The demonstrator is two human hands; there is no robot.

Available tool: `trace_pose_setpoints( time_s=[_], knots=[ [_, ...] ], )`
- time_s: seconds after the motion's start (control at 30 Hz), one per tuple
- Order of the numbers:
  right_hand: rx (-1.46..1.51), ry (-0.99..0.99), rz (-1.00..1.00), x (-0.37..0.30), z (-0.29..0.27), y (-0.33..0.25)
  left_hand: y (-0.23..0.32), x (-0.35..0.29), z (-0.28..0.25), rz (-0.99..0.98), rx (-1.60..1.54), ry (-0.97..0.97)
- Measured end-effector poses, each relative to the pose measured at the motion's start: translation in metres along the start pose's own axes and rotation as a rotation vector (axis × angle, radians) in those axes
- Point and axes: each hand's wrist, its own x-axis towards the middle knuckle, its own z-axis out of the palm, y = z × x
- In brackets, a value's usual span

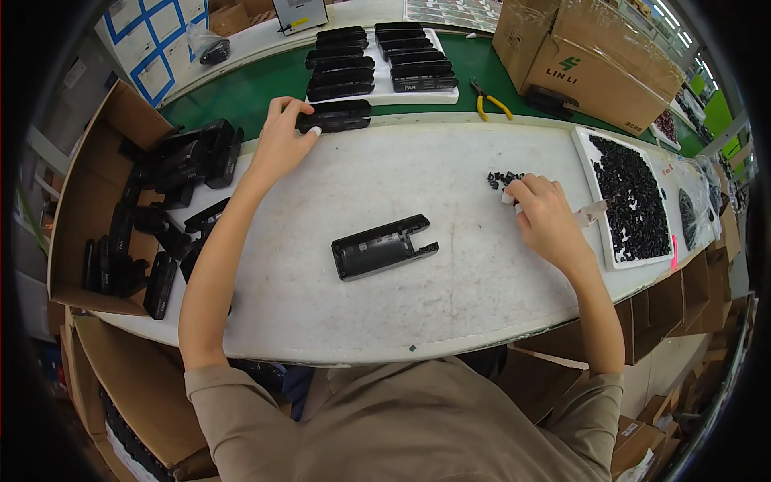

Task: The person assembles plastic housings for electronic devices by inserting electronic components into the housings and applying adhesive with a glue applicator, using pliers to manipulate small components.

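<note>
My left hand (286, 135) reaches to the far side of the white work surface. Its thumb and fingers close round the left end of a long black plastic housing (345, 116), just in front of the filled white tray. My right hand (548, 215) is beside a small pile of black plastic parts (502, 178), fingertips drawn together and wrapped in white finger covers. Whatever those fingertips pinch is hidden. Between my hands lies another black housing (381, 247), hollow side up, with a notch at its right end.
A white foam tray (426, 98) holds rows of black housings. Yellow-handled pliers (491, 103) lie near a cardboard box (590, 64). At right stands a shallow tray (614, 261) of many small black parts. An open carton (72, 241) with jumbled housings is at left.
</note>
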Motion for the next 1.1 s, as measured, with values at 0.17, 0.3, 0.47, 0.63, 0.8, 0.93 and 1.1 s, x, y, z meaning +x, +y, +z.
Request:
trace_pose_setpoints(
  time_s=[0.17, 0.3, 0.47, 0.63, 0.8, 0.93, 1.1],
  knots=[
    [0.071, -0.001, 0.003, 0.0, 0.0, 0.003, 0.018, -0.038, -0.021, 0.061, -0.06, -0.02],
    [0.189, -0.158, 0.068, 0.006, -0.005, 0.009, 0.064, -0.082, -0.042, 0.133, -0.308, -0.333],
    [0.225, -0.213, 0.218, 0.011, -0.01, 0.003, 0.109, -0.12, -0.04, 0.317, -0.223, -0.443],
    [0.466, -0.198, 0.252, 0.01, -0.007, -0.003, 0.11, -0.124, -0.019, 0.285, -0.158, -0.356],
    [0.612, -0.212, 0.312, 0.01, -0.012, -0.019, 0.11, -0.128, -0.006, 0.291, -0.056, -0.211],
    [0.677, -0.088, 0.211, -0.003, 0.008, -0.034, 0.106, -0.13, -0.003, 0.284, -0.058, -0.185],
    [0.496, -0.183, 0.254, 0.004, -0.008, -0.037, 0.104, -0.13, -0.004, 0.319, -0.093, -0.158]
  ],
)
